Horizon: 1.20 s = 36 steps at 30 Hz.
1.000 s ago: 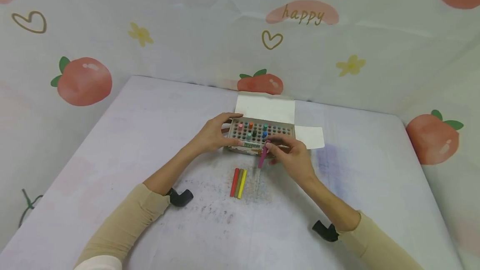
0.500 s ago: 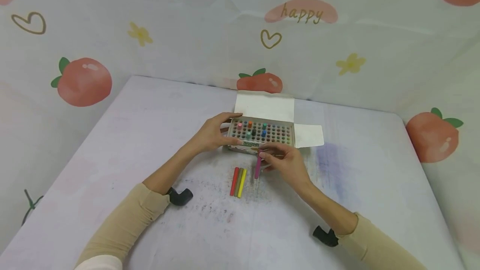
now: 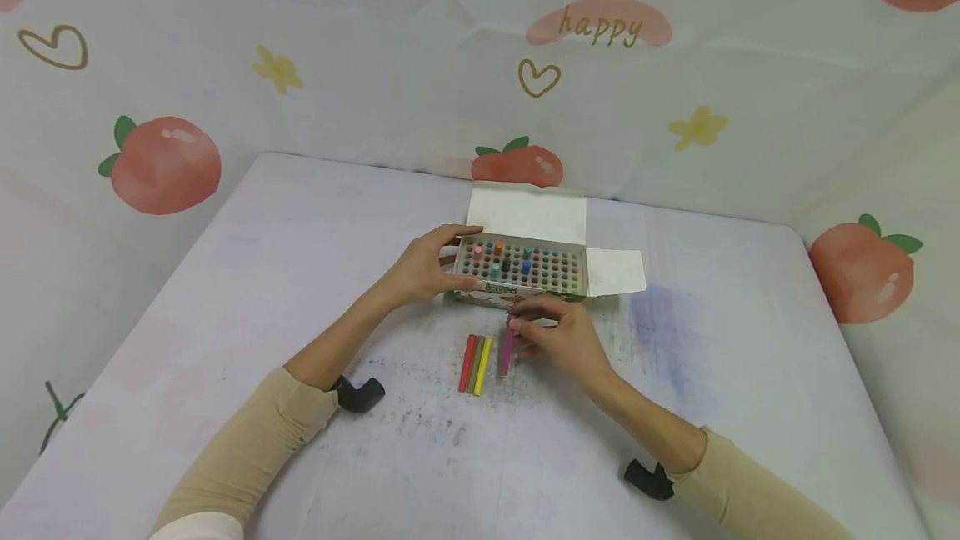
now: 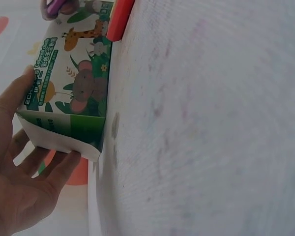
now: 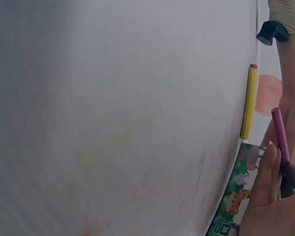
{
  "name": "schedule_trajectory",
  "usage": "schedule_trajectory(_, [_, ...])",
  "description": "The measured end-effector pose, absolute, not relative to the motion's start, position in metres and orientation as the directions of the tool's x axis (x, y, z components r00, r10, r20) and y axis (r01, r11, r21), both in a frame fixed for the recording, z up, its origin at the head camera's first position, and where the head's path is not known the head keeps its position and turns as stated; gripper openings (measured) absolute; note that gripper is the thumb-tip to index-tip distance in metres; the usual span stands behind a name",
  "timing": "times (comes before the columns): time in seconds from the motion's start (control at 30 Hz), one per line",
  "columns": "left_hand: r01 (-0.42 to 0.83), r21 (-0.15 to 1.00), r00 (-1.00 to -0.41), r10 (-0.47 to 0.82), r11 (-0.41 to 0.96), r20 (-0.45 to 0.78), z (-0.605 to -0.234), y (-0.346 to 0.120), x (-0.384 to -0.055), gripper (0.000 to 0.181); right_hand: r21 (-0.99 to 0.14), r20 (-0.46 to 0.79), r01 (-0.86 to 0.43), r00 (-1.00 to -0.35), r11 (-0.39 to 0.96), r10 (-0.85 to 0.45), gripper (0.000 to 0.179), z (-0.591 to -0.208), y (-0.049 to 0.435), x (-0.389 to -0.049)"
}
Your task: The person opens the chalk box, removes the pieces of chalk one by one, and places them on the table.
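A cardboard box (image 3: 489,298) with a holed insert stands on the table, several coloured crayons upright in its holes. My left hand (image 3: 423,272) grips the box at its left end, thumb on the front edge and fingers behind, as the left wrist view shows on the printed box (image 4: 83,78). Just in front of the box, my right hand (image 3: 562,336) pinches a purple crayon (image 3: 507,350) near its upper end, pointing down toward the table. A red crayon (image 3: 467,363), a brown crayon (image 3: 476,365) and a yellow crayon (image 3: 483,366) lie side by side, left of the purple one.
The box's white lid (image 3: 527,212) is folded back, and a side flap (image 3: 615,272) sticks out to the right. A patterned cloth backdrop (image 3: 390,65) rises behind the table. Colour smudges mark the tabletop (image 3: 420,440).
My right hand has drawn the purple crayon away from the box front, toward me and leftward, nearer the row of three crayons. The left hand stays on the box.
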<state>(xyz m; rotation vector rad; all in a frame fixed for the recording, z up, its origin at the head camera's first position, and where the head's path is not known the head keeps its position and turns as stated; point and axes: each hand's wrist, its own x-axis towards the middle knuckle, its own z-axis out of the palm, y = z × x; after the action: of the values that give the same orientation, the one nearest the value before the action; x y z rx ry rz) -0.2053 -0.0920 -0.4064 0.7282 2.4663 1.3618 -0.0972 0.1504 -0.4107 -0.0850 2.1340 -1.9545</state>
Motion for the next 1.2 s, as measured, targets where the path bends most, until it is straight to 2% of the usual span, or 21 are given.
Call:
schedule_trajectory(0.33, [0.298, 0.840, -0.855, 0.519, 0.454, 0.022, -0.407, -0.092, -0.205, 0.083, -0.954, -0.298, 0.293, -0.917, 0.056, -0.266, 0.028, -0.418, 0.144, -0.095])
schedule_trajectory(1.2, [0.291, 0.851, -0.850, 0.526, 0.437, 0.020, -0.406, -0.092, -0.207, 0.081, -0.938, -0.347, 0.330, -0.882, 0.110, -0.319, 0.025, -0.426, 0.148, -0.098])
